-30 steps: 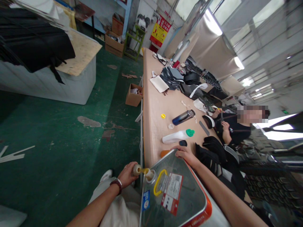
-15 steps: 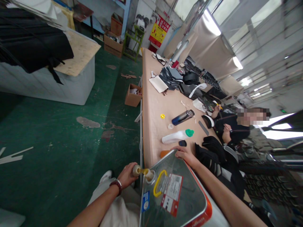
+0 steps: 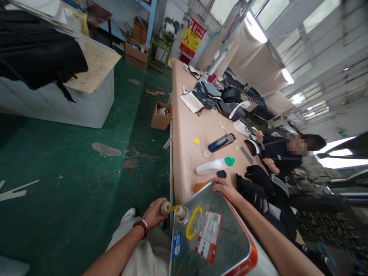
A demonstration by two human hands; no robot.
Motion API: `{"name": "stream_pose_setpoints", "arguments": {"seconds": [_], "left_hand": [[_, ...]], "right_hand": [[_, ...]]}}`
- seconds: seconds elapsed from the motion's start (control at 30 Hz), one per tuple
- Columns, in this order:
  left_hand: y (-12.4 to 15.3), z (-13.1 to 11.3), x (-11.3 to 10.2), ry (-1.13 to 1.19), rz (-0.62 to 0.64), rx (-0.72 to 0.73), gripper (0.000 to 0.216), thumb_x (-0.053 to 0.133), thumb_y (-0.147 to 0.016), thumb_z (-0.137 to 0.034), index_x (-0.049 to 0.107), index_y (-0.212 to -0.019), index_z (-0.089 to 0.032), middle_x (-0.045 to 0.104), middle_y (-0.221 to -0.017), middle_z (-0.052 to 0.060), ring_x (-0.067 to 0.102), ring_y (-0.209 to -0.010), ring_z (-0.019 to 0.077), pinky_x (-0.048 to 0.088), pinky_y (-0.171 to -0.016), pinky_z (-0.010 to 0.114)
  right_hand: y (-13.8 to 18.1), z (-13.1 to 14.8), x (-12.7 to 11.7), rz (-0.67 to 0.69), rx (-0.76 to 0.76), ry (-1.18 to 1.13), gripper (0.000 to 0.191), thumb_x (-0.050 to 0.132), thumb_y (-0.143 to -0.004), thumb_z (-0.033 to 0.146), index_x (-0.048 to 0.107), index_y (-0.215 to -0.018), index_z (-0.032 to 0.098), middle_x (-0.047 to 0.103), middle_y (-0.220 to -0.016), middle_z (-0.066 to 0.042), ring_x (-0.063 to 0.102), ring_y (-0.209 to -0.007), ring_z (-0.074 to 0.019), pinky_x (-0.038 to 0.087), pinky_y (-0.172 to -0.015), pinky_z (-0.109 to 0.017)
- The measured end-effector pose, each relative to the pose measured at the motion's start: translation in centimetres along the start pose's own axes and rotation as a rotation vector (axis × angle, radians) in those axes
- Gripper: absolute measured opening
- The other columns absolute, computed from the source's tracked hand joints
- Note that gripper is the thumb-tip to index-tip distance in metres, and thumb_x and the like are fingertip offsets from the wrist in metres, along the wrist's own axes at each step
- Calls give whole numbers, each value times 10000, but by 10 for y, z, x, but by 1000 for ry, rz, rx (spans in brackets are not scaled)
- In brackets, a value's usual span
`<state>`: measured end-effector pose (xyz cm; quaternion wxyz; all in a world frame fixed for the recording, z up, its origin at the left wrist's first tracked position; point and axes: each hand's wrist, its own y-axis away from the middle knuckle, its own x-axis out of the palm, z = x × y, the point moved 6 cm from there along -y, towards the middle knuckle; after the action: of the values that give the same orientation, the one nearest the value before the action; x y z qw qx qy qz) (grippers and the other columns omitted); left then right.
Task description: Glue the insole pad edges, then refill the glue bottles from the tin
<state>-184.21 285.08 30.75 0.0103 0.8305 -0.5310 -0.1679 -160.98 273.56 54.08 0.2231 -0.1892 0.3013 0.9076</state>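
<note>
A large metal can (image 3: 227,230) with a yellow handle (image 3: 189,226) and a red-and-white label (image 3: 209,235) is tipped over the table edge. My right hand (image 3: 225,188) grips its far upper corner. Yellowish liquid (image 3: 174,208) runs from the can's white spout (image 3: 181,213) into the mouth of a small bottle (image 3: 165,207). That bottle is held low beside the table in my left hand (image 3: 155,214), fingers wrapped round it. Just beyond the can lie an orange object (image 3: 200,186), partly hidden, and a black cap (image 3: 221,174).
On the table (image 3: 184,153) lie a white bottle with green cap (image 3: 214,166), a dark blue flask (image 3: 221,142), a yellow cap (image 3: 196,141) and black material (image 3: 207,94). A co-worker (image 3: 281,153) sits at the right side. A cardboard box (image 3: 161,117) stands on the floor.
The co-worker has leaned a little and shifted their hands. My hands, the can and the small bottle stay nearly still while the liquid keeps flowing.
</note>
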Motion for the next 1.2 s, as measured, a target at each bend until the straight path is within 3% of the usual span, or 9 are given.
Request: {"name": "stream_pose_setpoints", "arguments": {"seconds": [1.2], "left_hand": [[-1,8,4,29,-22,49,620,735,-593,-203,530,-1178,-228,622,-1207,75,552,-1122,270,401,-997,391]], "right_hand": [[2,2,0,5,-21,25,310,545,-626,229,687,-886,135,540,-633,5,438,-566,-141,321,-503,-233]]}}
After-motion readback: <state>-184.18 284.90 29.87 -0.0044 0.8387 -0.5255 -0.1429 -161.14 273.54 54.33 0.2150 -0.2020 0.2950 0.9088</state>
